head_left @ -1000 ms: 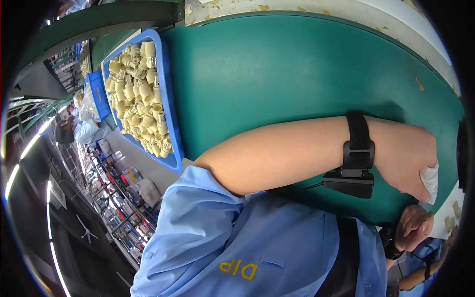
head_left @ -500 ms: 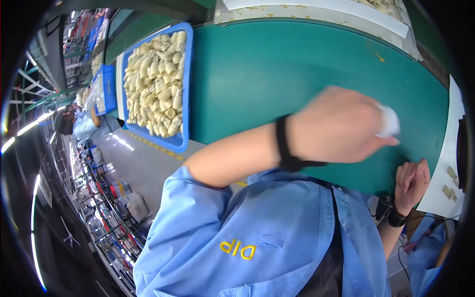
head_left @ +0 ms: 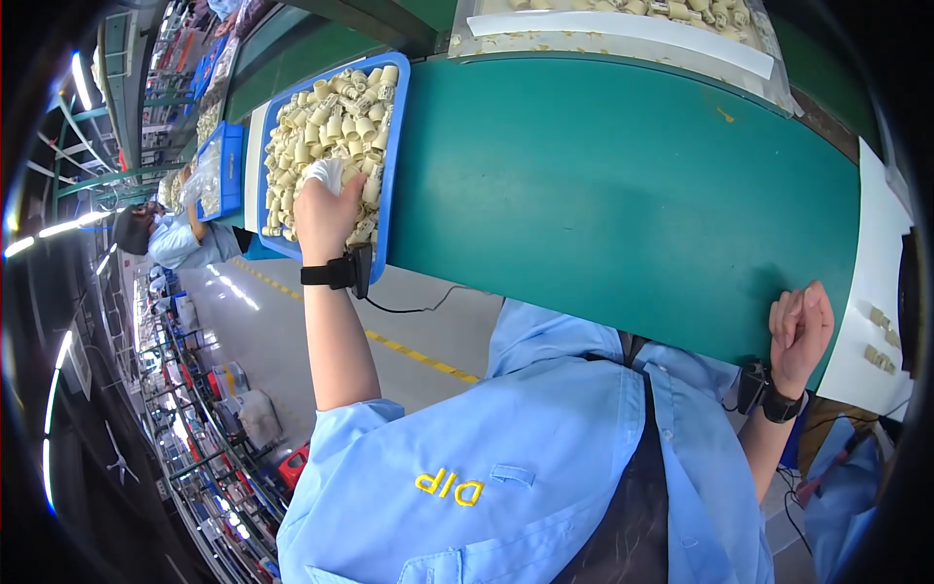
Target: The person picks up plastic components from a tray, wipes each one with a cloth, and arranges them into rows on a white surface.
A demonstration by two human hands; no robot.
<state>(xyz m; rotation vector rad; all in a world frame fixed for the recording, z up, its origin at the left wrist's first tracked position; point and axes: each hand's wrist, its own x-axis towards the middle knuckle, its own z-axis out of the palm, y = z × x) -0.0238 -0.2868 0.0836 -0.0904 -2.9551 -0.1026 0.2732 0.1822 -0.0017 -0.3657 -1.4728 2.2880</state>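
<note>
Closest, one right hand [head_left: 803, 326], loosely curled, is at the green table's [head_left: 584, 185] edge; I cannot tell whether it holds anything. One left hand [head_left: 327, 216], white covering [head_left: 326, 173] at its fingers, reaches into a blue tray [head_left: 391, 175] heaped with countless cream tubular fittings [head_left: 336, 122], its grip hidden. Beyond, one translucent tray [head_left: 545, 42] contains similar pieces; one blue bin [head_left: 232, 167] holds clear plastic [head_left: 207, 180].

Off to the left, a co-worker [head_left: 180, 241] in pale blue was beside a blue bin [head_left: 232, 161]. 1 yellow stripe [head_left: 418, 355] crossed the grey floor [head_left: 433, 326].
</note>
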